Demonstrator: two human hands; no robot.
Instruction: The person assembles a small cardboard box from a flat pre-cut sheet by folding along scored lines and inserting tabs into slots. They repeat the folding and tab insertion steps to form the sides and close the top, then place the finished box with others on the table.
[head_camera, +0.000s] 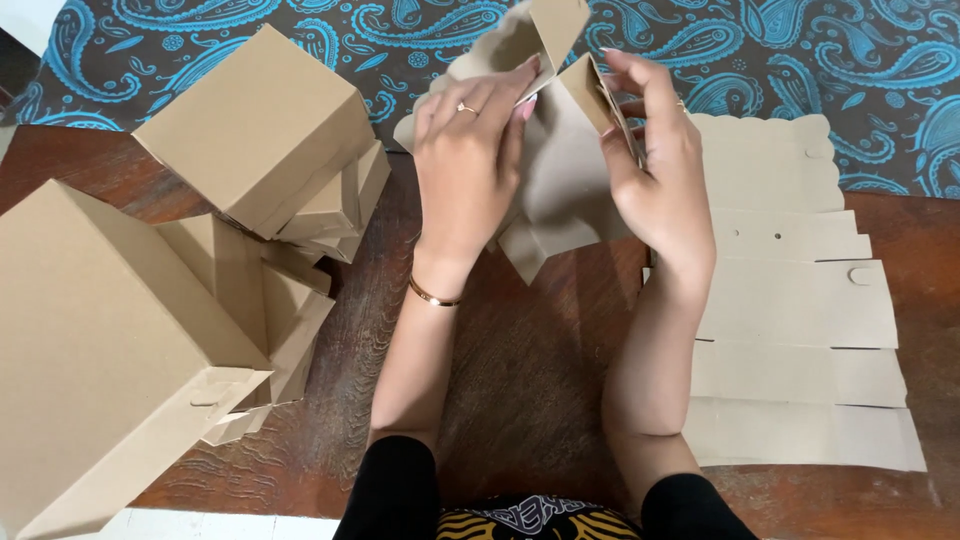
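Observation:
Both my hands hold a brown cardboard box blank (560, 170) upright over the dark wooden table (520, 380), partly folded. My left hand (470, 160) grips its left side, fingers pressed on a flap near the top; a ring and a thin bracelet show. My right hand (655, 170) pinches a folded side flap on the right. The lower corner of the blank points down between my wrists. Much of the blank is hidden behind my hands.
Several folded brown boxes (200, 250) are piled at the left, the largest at the near left corner. A stack of flat cardboard blanks (810, 300) lies at the right. A blue paisley cloth (800, 60) covers the far side.

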